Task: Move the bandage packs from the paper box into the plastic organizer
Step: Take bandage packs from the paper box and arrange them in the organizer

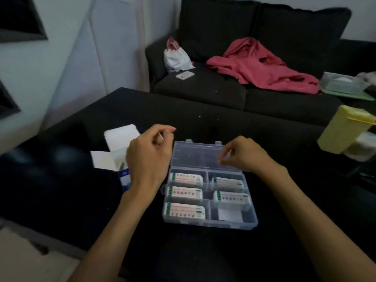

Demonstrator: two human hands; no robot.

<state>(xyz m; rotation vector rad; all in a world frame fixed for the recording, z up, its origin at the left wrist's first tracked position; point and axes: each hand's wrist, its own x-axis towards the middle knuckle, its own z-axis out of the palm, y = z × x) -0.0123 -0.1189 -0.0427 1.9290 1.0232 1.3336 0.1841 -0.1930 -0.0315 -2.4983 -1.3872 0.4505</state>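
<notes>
Fingers of left hand (148,159) seemingly pinch something thin; right hand (242,154) curls above organizer (209,220).

My picture is dim and a bit grainy. The black table (203,123) swallows the light. The left edge looks smeared and blurry. Lines bend near the corners. I see no glare.

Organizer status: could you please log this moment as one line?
organizer: open, five packs in, near-right cell holds a white slip | box: open, left | left hand: over box | right hand: at lid
</notes>
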